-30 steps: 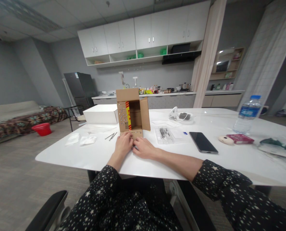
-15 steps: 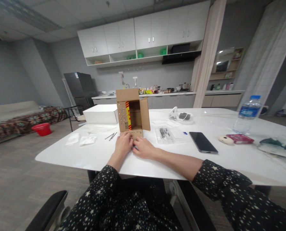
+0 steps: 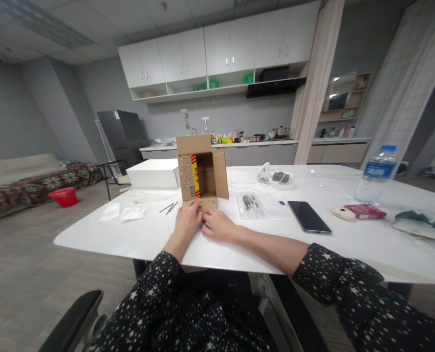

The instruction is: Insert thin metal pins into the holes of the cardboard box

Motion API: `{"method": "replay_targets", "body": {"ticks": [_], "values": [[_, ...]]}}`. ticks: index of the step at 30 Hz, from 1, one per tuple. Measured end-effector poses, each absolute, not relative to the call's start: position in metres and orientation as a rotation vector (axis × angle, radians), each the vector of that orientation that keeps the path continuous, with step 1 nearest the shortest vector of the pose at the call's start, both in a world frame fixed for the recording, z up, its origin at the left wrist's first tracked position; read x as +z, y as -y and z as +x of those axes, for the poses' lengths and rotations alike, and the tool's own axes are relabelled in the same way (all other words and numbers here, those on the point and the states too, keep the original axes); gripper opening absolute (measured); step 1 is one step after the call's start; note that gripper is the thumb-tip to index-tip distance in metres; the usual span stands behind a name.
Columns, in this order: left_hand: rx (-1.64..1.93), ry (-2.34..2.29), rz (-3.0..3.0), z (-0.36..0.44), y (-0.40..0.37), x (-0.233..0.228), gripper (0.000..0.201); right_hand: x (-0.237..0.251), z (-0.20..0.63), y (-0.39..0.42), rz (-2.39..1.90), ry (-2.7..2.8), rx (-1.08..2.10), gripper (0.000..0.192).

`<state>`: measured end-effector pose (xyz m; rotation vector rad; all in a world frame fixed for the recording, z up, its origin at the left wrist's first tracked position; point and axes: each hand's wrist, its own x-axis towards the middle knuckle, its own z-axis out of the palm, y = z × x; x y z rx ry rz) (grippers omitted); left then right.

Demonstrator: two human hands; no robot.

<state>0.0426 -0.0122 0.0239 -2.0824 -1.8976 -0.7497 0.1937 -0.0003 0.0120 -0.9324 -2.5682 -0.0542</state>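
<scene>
Cardboard box point(image 3: 201, 168) stood upright just beyond both hands; left hand point(image 3: 188, 221) and right hand point(image 3: 218, 226) pressed together, fingertips touching its lower flap.

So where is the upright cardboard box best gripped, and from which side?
Grip the cardboard box by its two closed side walls, coming from above and behind. It stands upright with its open face and loose flaps toward the person, where both hands already crowd its base.

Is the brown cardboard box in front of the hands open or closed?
Open: the cardboard box shows its bare inside, one flap up, another swung right.
</scene>
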Motion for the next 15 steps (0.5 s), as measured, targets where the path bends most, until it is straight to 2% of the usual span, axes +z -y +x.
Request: {"method": "replay_targets", "body": {"ticks": [15], "values": [[-0.739,1.908,-2.068,0.0427,0.0121,0.0241,0.022,0.013,0.194,0.0007,-0.936,2.57,-0.039,0.029]]}}
